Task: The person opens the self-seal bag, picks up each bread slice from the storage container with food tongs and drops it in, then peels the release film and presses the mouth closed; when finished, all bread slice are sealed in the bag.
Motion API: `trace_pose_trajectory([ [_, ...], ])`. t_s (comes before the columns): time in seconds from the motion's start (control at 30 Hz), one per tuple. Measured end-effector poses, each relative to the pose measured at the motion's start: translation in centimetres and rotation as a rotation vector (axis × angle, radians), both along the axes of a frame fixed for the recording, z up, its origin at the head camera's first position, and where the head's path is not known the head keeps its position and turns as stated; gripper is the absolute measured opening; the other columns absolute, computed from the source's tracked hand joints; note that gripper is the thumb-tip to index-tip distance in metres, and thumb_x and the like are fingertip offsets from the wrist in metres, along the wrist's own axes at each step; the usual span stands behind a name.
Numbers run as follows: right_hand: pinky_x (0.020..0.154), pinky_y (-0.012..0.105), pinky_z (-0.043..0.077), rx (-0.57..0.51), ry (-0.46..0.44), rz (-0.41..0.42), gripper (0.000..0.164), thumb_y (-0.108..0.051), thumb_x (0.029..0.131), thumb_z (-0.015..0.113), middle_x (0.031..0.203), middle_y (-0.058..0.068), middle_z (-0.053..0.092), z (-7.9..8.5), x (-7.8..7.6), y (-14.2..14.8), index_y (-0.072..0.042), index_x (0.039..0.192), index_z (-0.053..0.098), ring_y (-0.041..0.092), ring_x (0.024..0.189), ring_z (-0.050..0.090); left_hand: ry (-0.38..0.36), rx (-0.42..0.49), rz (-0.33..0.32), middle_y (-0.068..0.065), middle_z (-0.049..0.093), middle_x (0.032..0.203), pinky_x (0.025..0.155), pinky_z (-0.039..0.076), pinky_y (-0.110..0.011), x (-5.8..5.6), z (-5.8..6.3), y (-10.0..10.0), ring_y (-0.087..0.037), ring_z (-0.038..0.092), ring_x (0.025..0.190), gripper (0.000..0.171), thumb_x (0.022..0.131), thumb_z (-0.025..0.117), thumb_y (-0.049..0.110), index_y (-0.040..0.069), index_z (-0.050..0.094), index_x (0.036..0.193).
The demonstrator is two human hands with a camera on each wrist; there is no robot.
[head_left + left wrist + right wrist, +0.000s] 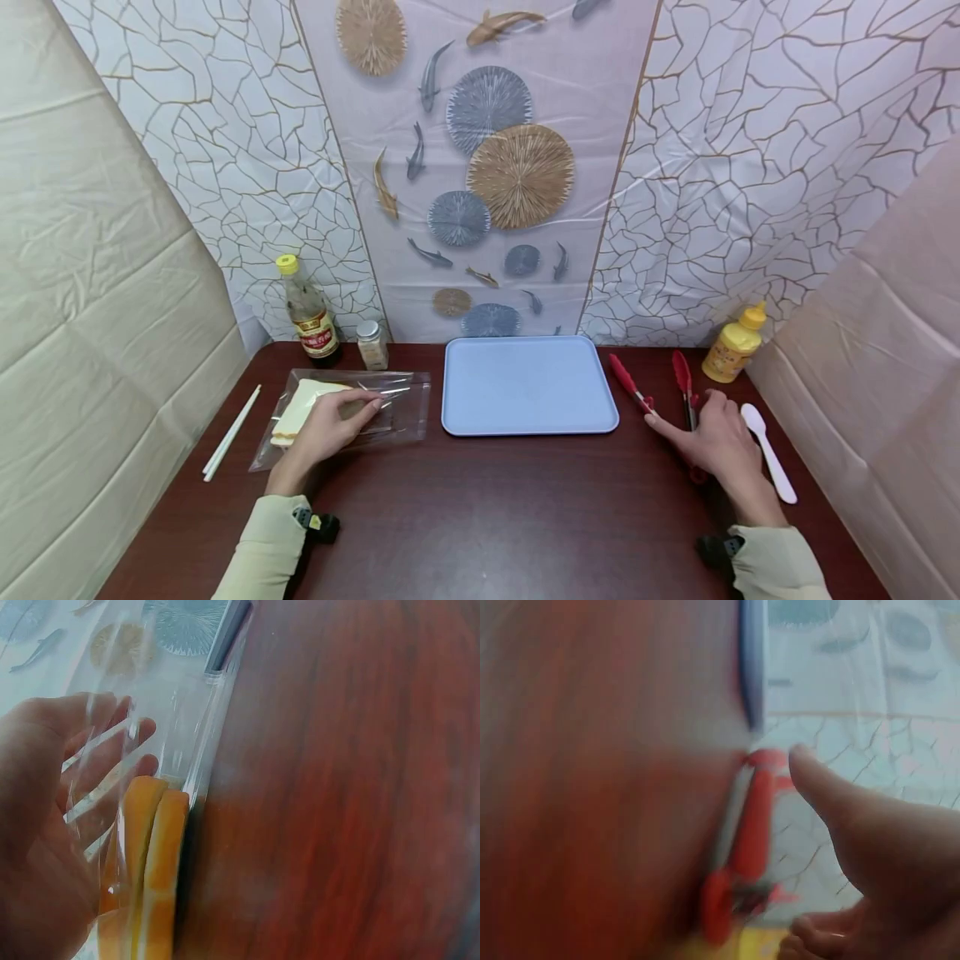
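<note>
Slices of bread lie in a clear plastic bag on the left of the table. My left hand is over the bag, thumb and index fingertips close together on its film. In the left wrist view the film rises in front of the fingers, beside the bread's crust. My right hand is over red-tipped tongs on the right, its thumb and fingers apart around them. The tongs' arms are spread. In the right wrist view the thumb stands apart from the blurred tongs.
A light blue tray lies at the back centre. Behind the bag stand a dark sauce bottle and a small jar. White chopsticks lie far left. A yellow squeeze bottle and a white spoon are far right.
</note>
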State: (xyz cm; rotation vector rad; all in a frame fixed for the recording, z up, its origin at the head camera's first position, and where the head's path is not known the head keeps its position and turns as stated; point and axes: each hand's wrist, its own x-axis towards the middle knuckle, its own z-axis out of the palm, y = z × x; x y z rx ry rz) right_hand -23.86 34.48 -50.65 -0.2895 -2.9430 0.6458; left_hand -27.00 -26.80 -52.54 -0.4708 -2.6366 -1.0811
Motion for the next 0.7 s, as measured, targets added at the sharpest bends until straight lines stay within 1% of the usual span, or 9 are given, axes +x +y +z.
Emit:
trace_pose_trajectory([
  [0.1, 0.086, 0.067, 0.052, -0.027, 0.175, 0.026, 0.108, -0.068, 0.087, 0.081, 0.128, 0.038, 0.053, 0.8, -0.5, -2.8, 0.015, 0.146, 0.043, 0.052, 0.112, 0.055, 0.028, -0.04, -0.017, 0.003, 0.083, 0.116, 0.102, 0.06, -0.047, -0.2, 0.4, 0.2, -0.019, 0.077, 0.114, 0.019, 0.103, 0.078, 0.03, 0.02, 0.085, 0.118],
  [0.17, 0.084, 0.062, 0.052, -0.064, 0.287, 0.085, 0.088, -0.055, 0.092, 0.083, 0.12, 0.033, 0.059, 1.3, -1.1, -5.3, 0.011, 0.141, 0.052, 0.047, 0.106, 0.059, 0.041, -0.055, -0.022, 0.003, 0.083, 0.117, 0.102, 0.06, -0.049, -0.5, 0.8, 0.6, -0.02, 0.077, 0.115, 0.021, 0.103, 0.077, 0.03, 0.019, 0.085, 0.119],
  [0.2, 0.083, 0.059, 0.053, -0.092, 0.331, 0.121, 0.077, -0.047, 0.094, 0.084, 0.115, 0.029, 0.061, 1.4, -1.5, -6.6, 0.009, 0.138, 0.055, 0.043, 0.101, 0.06, 0.044, -0.054, -0.021, 0.003, 0.083, 0.117, 0.098, 0.061, -0.049, -0.7, 1.0, 0.9, -0.021, 0.078, 0.108, 0.021, 0.103, 0.077, 0.03, 0.018, 0.085, 0.119],
  [0.33, 0.075, 0.044, 0.051, -0.199, 0.431, 0.296, 0.042, -0.025, 0.096, 0.084, 0.096, 0.018, 0.064, 1.4, -3.2, -13.0, 0.002, 0.123, 0.066, 0.031, 0.085, 0.062, 0.081, -0.052, 0.011, -0.002, 0.083, 0.119, 0.093, 0.062, -0.049, -2.3, 1.5, 2.4, -0.024, 0.077, 0.106, 0.02, 0.104, 0.076, 0.022, 0.015, 0.083, 0.121],
  [0.4, 0.074, 0.042, 0.054, -0.264, 0.443, 0.392, 0.035, -0.018, 0.095, 0.084, 0.093, 0.017, 0.067, 1.1, -4.1, -16.5, 0.002, 0.119, 0.069, 0.028, 0.082, 0.064, 0.097, -0.052, 0.026, -0.007, 0.082, 0.122, 0.094, 0.062, -0.051, -3.3, 1.6, 3.1, -0.028, 0.077, 0.107, 0.02, 0.104, 0.075, 0.017, 0.013, 0.082, 0.122],
  [0.43, 0.074, 0.042, 0.056, -0.295, 0.439, 0.438, 0.032, -0.016, 0.095, 0.084, 0.093, 0.016, 0.068, 1.0, -4.4, -18.2, 0.001, 0.117, 0.07, 0.028, 0.082, 0.066, 0.098, -0.055, 0.036, -0.009, 0.081, 0.124, 0.098, 0.061, -0.052, -3.7, 1.6, 3.5, -0.029, 0.075, 0.115, 0.02, 0.103, 0.075, 0.015, 0.012, 0.082, 0.122],
  [0.53, 0.075, 0.041, 0.061, -0.397, 0.408, 0.562, 0.024, -0.01, 0.095, 0.083, 0.094, 0.015, 0.072, 0.2, -5.2, -23.2, 0.002, 0.114, 0.072, 0.026, 0.083, 0.069, 0.077, -0.063, 0.067, -0.013, 0.079, 0.127, 0.103, 0.058, -0.055, -4.8, 1.6, 4.5, -0.033, 0.074, 0.12, 0.022, 0.102, 0.076, 0.013, 0.011, 0.081, 0.123],
  [0.63, 0.076, 0.035, 0.063, -0.472, 0.329, 0.655, 0.021, -0.009, 0.098, 0.079, 0.097, 0.012, 0.076, -0.4, -5.3, -27.4, 0.001, 0.115, 0.075, 0.023, 0.087, 0.071, 0.013, -0.053, 0.103, -0.014, 0.08, 0.113, 0.089, 0.061, -0.05, -5.4, 1.4, 5.4, -0.033, 0.076, 0.095, 0.025, 0.102, 0.077, 0.016, 0.012, 0.081, 0.126],
  [0.7, 0.078, 0.031, 0.063, -0.502, 0.27, 0.701, 0.022, -0.011, 0.101, 0.077, 0.102, 0.011, 0.077, -0.7, -5.3, -29.6, 0.001, 0.119, 0.075, 0.022, 0.092, 0.073, -0.025, -0.045, 0.119, -0.013, 0.081, 0.105, 0.078, 0.058, -0.045, -5.6, 1.0, 5.7, -0.028, 0.071, 0.077, 0.026, 0.102, 0.077, 0.017, 0.012, 0.08, 0.127],
])
